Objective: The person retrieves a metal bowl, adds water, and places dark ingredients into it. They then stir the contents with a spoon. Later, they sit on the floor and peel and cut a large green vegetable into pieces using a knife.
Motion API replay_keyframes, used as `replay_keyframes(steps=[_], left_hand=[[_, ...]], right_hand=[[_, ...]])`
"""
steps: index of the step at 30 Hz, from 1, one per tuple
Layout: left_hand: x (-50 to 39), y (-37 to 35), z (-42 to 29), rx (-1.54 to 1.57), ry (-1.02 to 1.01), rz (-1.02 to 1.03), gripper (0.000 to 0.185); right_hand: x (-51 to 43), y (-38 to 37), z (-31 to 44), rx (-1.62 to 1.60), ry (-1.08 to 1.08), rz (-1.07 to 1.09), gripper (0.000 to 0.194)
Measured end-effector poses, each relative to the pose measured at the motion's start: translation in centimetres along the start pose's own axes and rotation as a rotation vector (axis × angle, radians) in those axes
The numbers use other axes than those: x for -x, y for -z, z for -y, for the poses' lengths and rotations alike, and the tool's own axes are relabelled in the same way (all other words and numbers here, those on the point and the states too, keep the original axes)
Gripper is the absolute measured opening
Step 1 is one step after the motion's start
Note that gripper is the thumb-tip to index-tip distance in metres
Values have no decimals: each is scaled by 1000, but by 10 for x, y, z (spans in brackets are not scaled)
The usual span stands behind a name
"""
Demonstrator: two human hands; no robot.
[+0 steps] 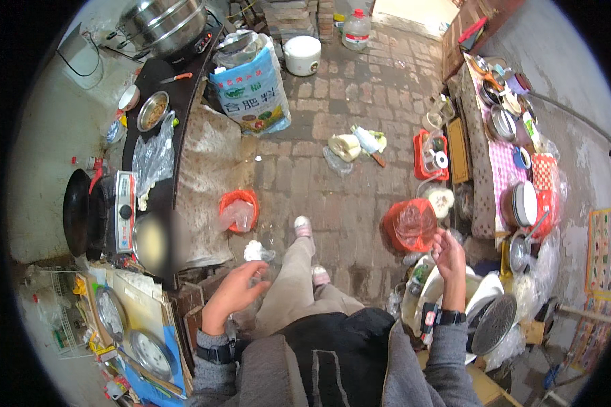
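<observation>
My left hand (237, 290) hangs beside my thigh with its fingers a little bent and apart, holding nothing that I can see. Near it on the floor lies crumpled white plastic (254, 251). My right hand (448, 253) is raised at the right, fingers loosely curled, with no object visible in it. Just left of its fingertips stands a red bucket or bin lined with a red plastic bag (410, 224). A cut piece of pale gourd or melon (440, 202) is beyond the hand. Farther ahead on the brick floor lie another cut piece (344, 147) and a knife with a wooden handle (379, 160).
At the left, a dark counter (188, 114) holds a steel bowl (153, 111), an orange-handled knife (176, 78), a stove (124, 211) and a steamer (160, 25). A small red bin (239, 210) stands below. Pots crowd the right table (500, 157); a rice cooker (303, 55) stands ahead.
</observation>
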State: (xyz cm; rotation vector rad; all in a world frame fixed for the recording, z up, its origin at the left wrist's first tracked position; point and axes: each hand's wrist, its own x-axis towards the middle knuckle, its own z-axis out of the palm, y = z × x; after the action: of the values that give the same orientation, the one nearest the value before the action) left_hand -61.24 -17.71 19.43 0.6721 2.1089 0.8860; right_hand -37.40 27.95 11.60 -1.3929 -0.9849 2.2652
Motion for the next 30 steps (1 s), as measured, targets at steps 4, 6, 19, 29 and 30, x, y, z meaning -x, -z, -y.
replay_keyframes(steps=[4, 6, 19, 29, 30], left_hand=[[-90, 15, 13, -26, -186, 66, 39], [-149, 28, 12, -104, -321, 7, 39], [-334, 87, -73, -201, -178, -25, 33], [-103, 9, -35, 31, 327, -831, 33], [-65, -8, -36, 70, 398, -910, 31]], right_hand=[[-26, -14, 24, -39, 41, -46, 21], [-38, -27, 44, -40, 62, -13, 23], [-172, -91, 145, 165, -14, -20, 18], [-336, -328, 94, 719, -424, 704, 32], [-326, -352, 83, 758, -440, 765, 32]])
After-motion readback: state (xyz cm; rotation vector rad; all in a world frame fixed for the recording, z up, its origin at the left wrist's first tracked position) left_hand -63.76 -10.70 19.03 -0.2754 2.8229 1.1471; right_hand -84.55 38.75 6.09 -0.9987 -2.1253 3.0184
